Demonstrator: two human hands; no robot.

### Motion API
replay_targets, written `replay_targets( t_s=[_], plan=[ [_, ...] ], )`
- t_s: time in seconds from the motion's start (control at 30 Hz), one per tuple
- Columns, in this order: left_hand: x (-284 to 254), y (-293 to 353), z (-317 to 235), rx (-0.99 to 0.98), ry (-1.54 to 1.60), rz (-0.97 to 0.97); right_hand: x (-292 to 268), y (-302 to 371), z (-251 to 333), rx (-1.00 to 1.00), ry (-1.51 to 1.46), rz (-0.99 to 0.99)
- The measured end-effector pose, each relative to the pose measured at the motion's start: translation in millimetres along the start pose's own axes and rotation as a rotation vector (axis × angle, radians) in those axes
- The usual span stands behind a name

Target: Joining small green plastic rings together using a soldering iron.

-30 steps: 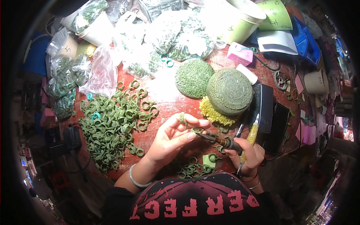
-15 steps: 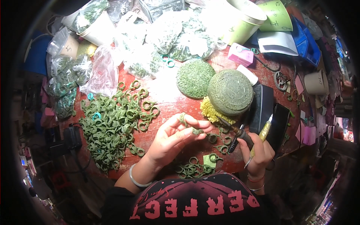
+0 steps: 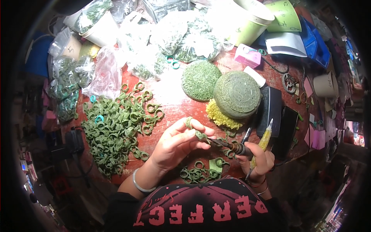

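Note:
Between its thumb and fingers, my left hand (image 3: 170,145) holds a small green ring (image 3: 201,135). Another green ring (image 3: 188,122) sits around one of its fingers. My right hand (image 3: 261,162) grips a soldering iron (image 3: 240,149) with a dark handle, its metal tip touching or very near the held ring. Also in that hand is a yellow, clear-tipped tube (image 3: 266,139), pointing up and away. A small heap of green rings (image 3: 201,173) lies near me, beside a yellow-green paper slip (image 3: 216,165). A far larger pile of rings (image 3: 112,131) spreads to the left.
Beyond my hands stand a round green textured disc (image 3: 201,80), a green drum-shaped block (image 3: 237,94) and yellow crumbly material (image 3: 222,116). A black box (image 3: 269,110) lies to the right. Plastic bags (image 3: 170,38) and tubs (image 3: 253,17) crowd the back of the red table (image 3: 170,96).
My right hand has moved left, bringing the soldering iron's tip from beside the yellow material to the ring in my left hand. The left hand has hardly moved.

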State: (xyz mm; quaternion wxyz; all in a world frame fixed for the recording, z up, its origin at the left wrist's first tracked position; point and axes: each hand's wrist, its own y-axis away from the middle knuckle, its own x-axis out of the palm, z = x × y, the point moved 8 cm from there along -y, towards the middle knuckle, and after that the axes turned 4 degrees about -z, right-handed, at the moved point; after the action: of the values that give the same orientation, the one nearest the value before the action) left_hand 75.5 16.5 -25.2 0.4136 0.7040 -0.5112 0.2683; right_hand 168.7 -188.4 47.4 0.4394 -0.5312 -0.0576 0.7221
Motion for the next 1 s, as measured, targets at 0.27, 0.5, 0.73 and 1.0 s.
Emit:
replay_targets(
  t_s=[0.27, 0.5, 0.73, 1.0],
  plan=[
    [-0.7, 0.8, 1.9, 0.009, 0.007, 0.013, 0.2, 0.8, 0.4, -0.035, 0.001, -0.006],
    [1.8, 0.8, 2.0, 0.002, -0.044, 0.008, 4.4, 1.2, -1.6, -0.025, -0.025, 0.046],
    [3.7, 2.1, 1.4, -0.011, -0.075, -0.009, 6.7, 1.1, 1.9, -0.026, 0.024, 0.107],
    [4.6, 2.9, 2.3, -0.014, -0.079, -0.014, 7.8, 0.0, 2.2, -0.026, 0.000, 0.107]
  ],
)
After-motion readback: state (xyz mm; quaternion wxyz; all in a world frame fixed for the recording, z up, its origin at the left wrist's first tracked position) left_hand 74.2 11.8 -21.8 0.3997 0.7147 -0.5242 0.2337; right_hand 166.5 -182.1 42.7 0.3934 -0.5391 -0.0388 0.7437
